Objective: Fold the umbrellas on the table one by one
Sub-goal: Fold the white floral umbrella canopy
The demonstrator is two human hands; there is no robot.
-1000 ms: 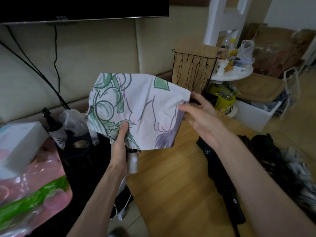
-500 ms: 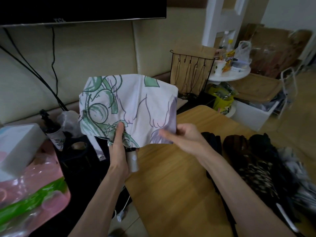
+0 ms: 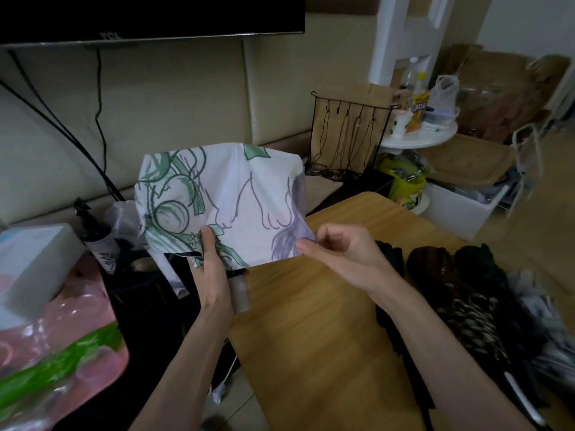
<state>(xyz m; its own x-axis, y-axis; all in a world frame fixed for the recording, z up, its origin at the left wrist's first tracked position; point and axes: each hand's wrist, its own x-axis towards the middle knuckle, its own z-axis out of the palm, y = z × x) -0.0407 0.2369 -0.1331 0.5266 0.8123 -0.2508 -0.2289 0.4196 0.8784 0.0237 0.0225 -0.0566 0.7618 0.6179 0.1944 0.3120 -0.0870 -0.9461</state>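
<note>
I hold a white umbrella (image 3: 224, 200) printed with green and purple line drawings up over the left end of the wooden table (image 3: 311, 331). My left hand (image 3: 214, 275) grips its grey handle, thumb pressed up on the cloth. My right hand (image 3: 345, 253) pinches the cloth's lower right corner between thumb and forefinger. Several dark umbrellas (image 3: 473, 306) lie in a heap on the table's right side, partly behind my right forearm.
A pink and green plastic bag (image 3: 53, 346) and a white box (image 3: 31, 265) sit at the left. A dark spray bottle (image 3: 93, 231) stands behind them. A black wire rack (image 3: 345, 138) and a small white round table (image 3: 420, 138) stand beyond the table.
My right hand slid down the cloth's right edge from the upper corner to the lower corner and now pinches it. The umbrella shifted slightly left and lower.
</note>
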